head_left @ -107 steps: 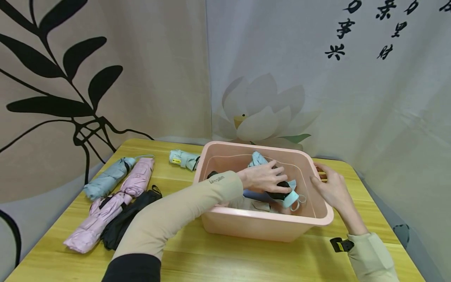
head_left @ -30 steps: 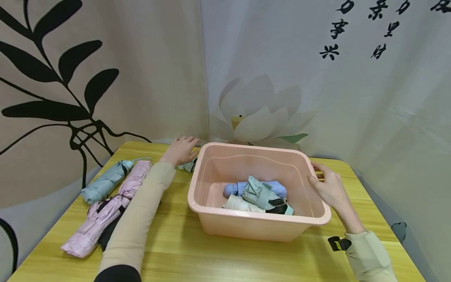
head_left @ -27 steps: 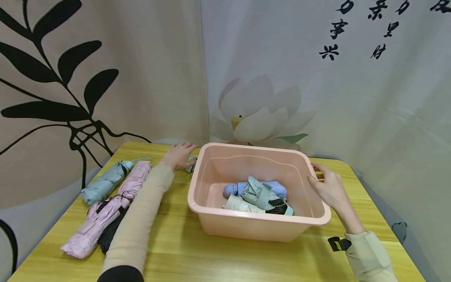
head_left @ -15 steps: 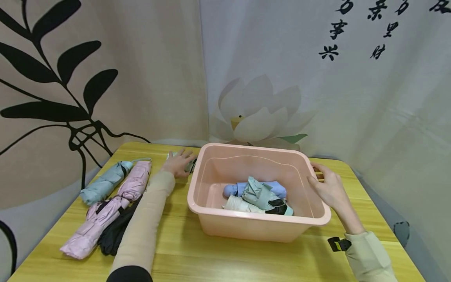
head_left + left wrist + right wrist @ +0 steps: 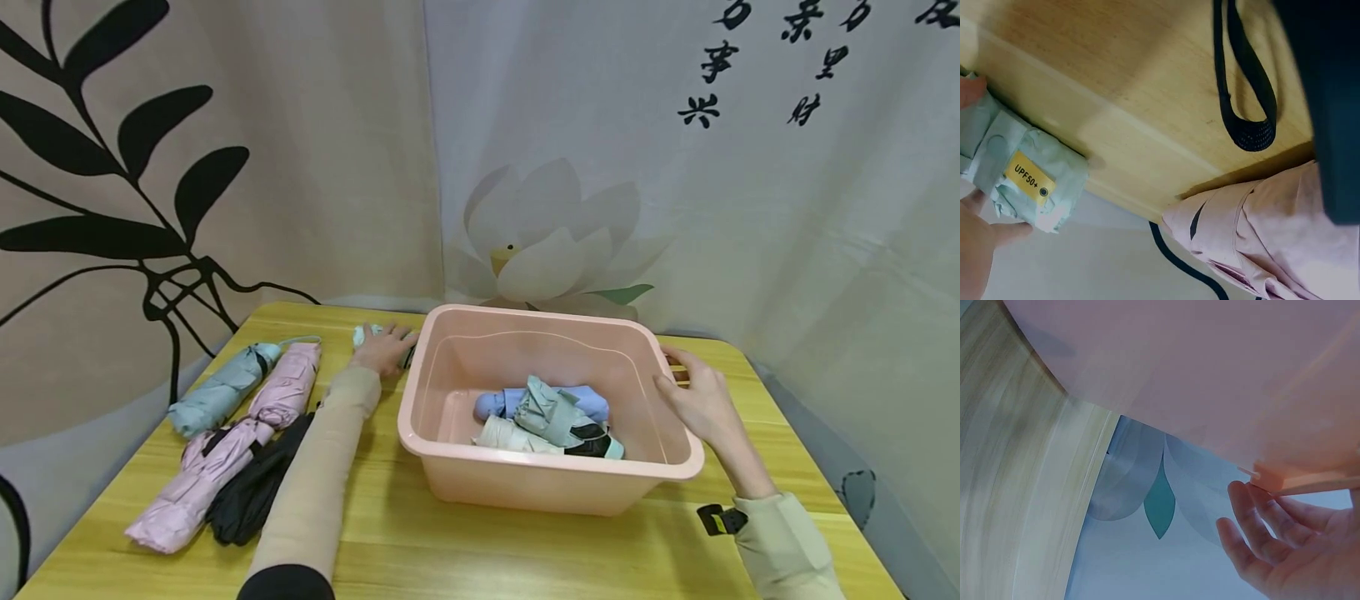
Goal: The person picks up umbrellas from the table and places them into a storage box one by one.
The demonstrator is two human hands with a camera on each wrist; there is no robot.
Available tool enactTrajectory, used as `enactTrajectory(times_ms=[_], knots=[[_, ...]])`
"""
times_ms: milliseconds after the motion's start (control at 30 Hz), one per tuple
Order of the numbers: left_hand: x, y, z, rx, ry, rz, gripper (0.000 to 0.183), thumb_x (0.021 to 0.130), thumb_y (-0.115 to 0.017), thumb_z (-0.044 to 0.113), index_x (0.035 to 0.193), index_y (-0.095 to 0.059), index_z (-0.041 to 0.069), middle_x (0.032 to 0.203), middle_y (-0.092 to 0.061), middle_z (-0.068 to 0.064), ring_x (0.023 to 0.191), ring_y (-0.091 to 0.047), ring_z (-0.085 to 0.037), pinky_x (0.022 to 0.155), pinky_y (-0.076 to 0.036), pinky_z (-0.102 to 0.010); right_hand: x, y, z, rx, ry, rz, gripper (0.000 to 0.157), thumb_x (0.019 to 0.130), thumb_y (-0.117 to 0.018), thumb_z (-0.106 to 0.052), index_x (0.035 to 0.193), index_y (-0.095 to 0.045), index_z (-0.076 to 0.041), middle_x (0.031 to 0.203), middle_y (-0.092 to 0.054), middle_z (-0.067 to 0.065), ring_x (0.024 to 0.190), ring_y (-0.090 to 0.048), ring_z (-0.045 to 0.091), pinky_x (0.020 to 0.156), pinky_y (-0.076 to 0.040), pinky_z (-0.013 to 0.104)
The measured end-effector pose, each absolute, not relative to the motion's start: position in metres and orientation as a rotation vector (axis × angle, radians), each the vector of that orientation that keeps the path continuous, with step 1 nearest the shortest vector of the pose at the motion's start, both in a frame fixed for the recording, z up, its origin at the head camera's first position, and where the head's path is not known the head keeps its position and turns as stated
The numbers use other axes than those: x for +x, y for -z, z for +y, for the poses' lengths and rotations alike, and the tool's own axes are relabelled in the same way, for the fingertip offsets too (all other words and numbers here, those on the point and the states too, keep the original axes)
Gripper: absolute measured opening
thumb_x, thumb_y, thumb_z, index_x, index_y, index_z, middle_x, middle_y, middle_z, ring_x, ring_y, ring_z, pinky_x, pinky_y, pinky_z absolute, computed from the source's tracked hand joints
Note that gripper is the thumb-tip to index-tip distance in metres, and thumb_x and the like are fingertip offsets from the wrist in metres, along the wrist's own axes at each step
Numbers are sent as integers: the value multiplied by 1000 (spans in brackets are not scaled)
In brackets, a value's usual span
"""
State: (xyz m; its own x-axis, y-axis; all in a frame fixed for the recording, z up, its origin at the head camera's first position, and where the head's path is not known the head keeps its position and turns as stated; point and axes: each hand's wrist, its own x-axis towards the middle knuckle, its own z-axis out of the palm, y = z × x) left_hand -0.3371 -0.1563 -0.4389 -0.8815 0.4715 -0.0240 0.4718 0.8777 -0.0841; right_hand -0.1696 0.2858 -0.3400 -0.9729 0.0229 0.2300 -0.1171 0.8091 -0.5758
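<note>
My left hand point(image 5: 382, 348) is at the table's back, left of the pink plastic bin point(image 5: 555, 483). Its thumb and fingers grip a pale green folded umbrella point(image 5: 1054, 169) with a yellow UPF50+ tag, seen in the left wrist view; the hand hides most of it in the head view. My right hand point(image 5: 701, 396) holds the bin's right rim, fingers under the lip in the right wrist view. Inside the bin lie a blue folded umbrella point(image 5: 491, 405), a whitish one point(image 5: 513, 435) and a teal one point(image 5: 551, 410) with a black part.
On the table's left lie a light blue folded umbrella point(image 5: 225, 389), two pink ones, a far one point(image 5: 288, 387) and a near one point(image 5: 176, 512), and a black one point(image 5: 251, 496). A printed curtain point(image 5: 337, 167) hangs behind the wooden table point(image 5: 465, 550).
My left hand was in the bin on the teal umbrella, then left it there. It moved left and came down onto the pale green umbrella. My right hand stayed on the rim.
</note>
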Motion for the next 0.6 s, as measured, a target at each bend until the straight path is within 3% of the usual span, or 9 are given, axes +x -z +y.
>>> enactTrajectory(times_ms=[200, 600], knots=[[-335, 440, -155, 814, 142, 3114, 62, 78, -68, 12, 133, -42, 19, 130, -49, -17, 122, -43, -42, 94, -27, -72, -170, 340, 286, 91, -908, -2767, 49, 91, -49, -21, 134, -42, 3, 125, -52, 28, 101, -58, 42, 79, -51, 50], [-336, 440, -155, 853, 241, 3109, 55, 80, -64, 12, 130, -43, 20, 127, -49, -19, 114, -50, -41, 98, -31, -65, -169, 341, 286, 97, -929, -2768, 50, 92, -48, -23, 135, -41, 1, 125, -52, 27, 101, -58, 40, 77, -51, 49]])
